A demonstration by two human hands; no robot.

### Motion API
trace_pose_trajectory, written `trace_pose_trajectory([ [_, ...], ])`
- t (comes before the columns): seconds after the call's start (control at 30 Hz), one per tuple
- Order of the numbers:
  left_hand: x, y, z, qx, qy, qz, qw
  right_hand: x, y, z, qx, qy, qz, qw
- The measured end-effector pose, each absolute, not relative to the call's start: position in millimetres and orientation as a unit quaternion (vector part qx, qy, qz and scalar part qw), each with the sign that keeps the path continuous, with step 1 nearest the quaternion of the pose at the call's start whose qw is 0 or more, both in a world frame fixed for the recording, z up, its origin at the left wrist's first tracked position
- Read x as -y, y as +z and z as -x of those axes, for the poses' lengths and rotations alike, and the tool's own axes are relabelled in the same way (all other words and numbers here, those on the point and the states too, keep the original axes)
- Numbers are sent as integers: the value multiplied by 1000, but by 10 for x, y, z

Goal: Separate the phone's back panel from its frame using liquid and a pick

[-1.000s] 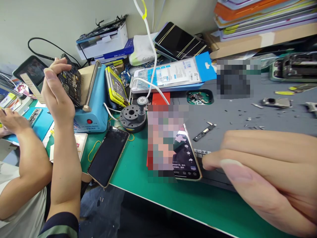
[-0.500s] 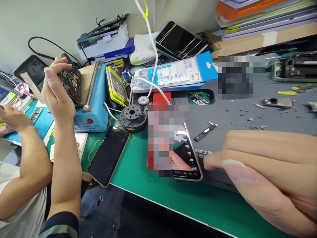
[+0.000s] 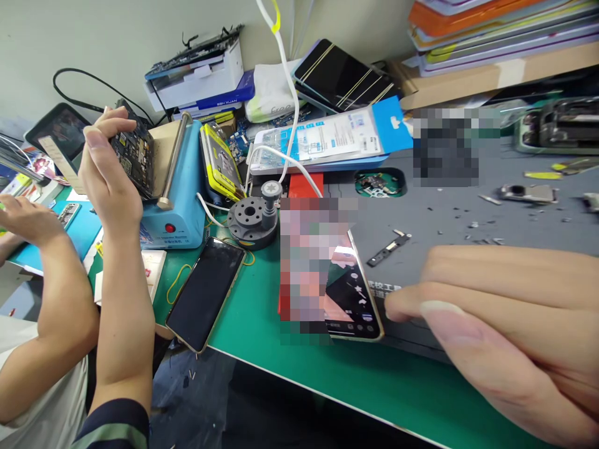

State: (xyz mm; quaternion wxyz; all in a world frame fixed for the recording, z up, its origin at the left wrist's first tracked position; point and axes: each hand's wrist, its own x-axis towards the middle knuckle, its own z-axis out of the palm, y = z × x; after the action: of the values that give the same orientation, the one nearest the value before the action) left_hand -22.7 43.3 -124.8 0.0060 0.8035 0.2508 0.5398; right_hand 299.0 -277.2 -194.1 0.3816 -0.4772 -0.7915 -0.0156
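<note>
My left hand [image 3: 108, 178] is raised at the left and grips an opened phone with its circuit board exposed [image 3: 133, 156], held upright in front of a blue machine [image 3: 174, 193]. Low on the right, my right hand [image 3: 505, 330] lies on the grey mat [image 3: 449, 218] with its fingers stretched out side by side. Its fingertips rest beside a lit phone [image 3: 353, 299] and hold nothing I can see. A dark phone [image 3: 206, 293] lies face up on the green mat [image 3: 262, 312] between my hands.
Another person's arm [image 3: 51, 293] and hand [image 3: 25, 218] work at the far left. A grey round jig [image 3: 253, 221], a white cable [image 3: 290, 106], boxes and stacked phone parts crowd the back. Small screws and parts [image 3: 388, 246] lie on the grey mat.
Both my hands stay where they were. The picture on the lit phone's screen has changed, and the other person's hand at the far left has shifted slightly.
</note>
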Motion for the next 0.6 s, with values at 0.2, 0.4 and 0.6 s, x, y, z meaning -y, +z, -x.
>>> trace_pose_trajectory([
  [0.2,-394,-1255,193,-264,554,-789,7,2788,-1950,-2991,789,-16,483,379],
  [0.4,-407,-1259,200,-258,552,-793,13,2769,-1951,-2983,793,-15,475,382],
  [0.6,-331,-1253,132,-246,567,-786,16,2775,-1966,-2994,796,-15,471,381],
])
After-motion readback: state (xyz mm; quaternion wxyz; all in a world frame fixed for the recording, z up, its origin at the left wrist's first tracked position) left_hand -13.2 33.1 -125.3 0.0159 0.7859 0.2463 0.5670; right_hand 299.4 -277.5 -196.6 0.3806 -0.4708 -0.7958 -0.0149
